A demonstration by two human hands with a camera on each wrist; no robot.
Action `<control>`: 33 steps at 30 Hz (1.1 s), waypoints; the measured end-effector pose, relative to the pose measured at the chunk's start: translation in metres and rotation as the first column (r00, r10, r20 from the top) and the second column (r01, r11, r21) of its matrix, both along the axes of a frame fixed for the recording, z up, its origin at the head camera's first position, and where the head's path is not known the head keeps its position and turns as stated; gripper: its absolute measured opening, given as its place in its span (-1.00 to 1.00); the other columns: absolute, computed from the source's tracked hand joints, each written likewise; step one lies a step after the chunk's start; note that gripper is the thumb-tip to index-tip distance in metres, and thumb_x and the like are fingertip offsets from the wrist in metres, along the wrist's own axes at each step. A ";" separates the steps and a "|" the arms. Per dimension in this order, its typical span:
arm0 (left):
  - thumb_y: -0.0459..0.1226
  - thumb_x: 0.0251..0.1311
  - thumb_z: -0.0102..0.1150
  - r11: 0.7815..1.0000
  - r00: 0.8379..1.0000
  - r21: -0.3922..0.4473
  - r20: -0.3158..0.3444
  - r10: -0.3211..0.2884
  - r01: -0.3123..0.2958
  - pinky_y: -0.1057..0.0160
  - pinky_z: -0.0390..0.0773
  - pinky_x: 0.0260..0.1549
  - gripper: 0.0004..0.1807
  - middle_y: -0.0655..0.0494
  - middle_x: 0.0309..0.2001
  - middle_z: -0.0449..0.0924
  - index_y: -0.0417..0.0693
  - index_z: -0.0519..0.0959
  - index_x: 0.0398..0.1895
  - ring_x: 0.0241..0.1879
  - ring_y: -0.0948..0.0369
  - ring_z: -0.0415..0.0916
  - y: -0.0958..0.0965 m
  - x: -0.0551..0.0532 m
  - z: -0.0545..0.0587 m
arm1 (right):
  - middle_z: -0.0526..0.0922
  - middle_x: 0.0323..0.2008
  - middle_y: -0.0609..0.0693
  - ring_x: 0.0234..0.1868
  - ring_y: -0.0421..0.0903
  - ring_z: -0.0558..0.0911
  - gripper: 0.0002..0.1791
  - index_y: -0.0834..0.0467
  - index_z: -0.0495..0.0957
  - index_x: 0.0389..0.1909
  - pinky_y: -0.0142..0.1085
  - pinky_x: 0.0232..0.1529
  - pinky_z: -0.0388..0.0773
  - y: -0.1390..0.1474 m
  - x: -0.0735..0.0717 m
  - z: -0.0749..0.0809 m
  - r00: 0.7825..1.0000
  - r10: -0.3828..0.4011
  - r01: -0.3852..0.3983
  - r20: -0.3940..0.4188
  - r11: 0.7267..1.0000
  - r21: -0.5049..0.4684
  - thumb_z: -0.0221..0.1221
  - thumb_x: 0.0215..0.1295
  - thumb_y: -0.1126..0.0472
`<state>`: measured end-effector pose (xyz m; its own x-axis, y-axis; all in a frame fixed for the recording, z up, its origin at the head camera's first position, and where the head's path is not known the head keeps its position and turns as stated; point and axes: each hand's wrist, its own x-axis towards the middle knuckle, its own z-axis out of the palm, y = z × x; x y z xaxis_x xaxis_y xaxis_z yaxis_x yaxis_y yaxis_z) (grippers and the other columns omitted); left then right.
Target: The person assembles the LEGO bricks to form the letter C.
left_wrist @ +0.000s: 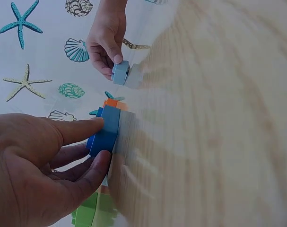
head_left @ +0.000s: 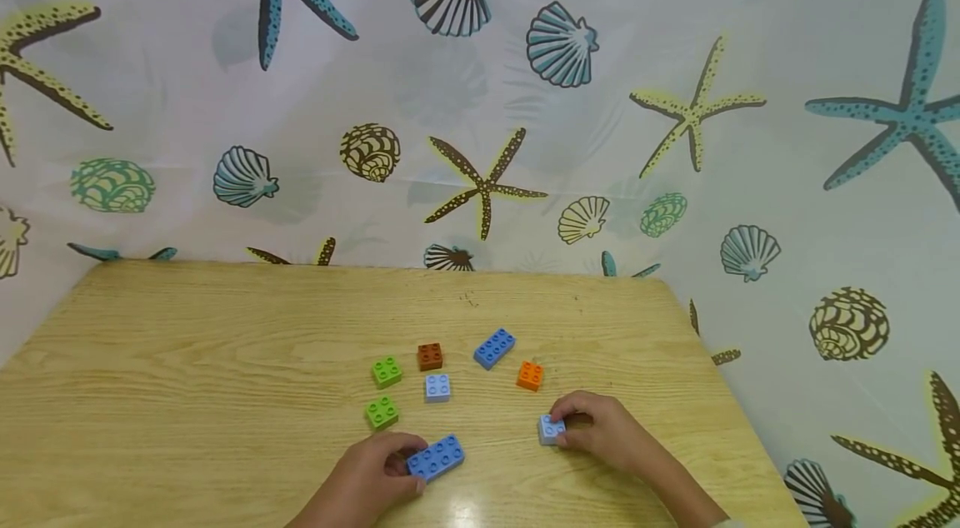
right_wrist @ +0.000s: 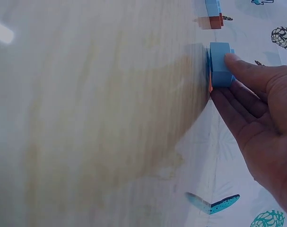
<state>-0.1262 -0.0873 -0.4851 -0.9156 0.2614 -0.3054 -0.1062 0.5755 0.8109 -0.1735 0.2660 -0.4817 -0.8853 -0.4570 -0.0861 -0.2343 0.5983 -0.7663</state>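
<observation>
My left hand (head_left: 408, 467) pinches a blue two-by-four brick (head_left: 438, 455) lying on the wooden table (head_left: 187, 361) near its front edge. In the left wrist view the forefinger and thumb hold that blue brick (left_wrist: 105, 131) by its sides. My right hand (head_left: 566, 426) pinches a small light-blue brick (head_left: 551, 429), which also rests on the table. The right wrist view shows the thumb on top of the light-blue brick (right_wrist: 220, 64) and the fingers beneath it. The two hands are about a hand's width apart.
Loose bricks lie just beyond the hands: two green (head_left: 386, 371) (head_left: 382, 411), a brown (head_left: 430, 356), a light-blue (head_left: 437, 387), a second blue long one (head_left: 494, 347) and an orange (head_left: 529, 375). A seashell-print curtain (head_left: 480, 95) hangs behind and to the right.
</observation>
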 end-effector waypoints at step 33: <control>-0.39 0.12 0.42 0.985 0.986 0.102 -0.109 -0.127 0.138 0.17 0.58 -0.24 -0.63 0.09 -0.20 0.60 -0.16 0.67 0.04 -0.22 0.19 0.50 0.014 -0.019 -0.001 | 0.67 0.03 0.02 0.08 -0.15 0.63 -0.81 0.08 0.69 -0.09 -0.31 0.15 0.60 -0.046 0.016 0.003 0.997 0.057 -0.067 -0.060 0.980 -0.188 0.34 0.30 0.24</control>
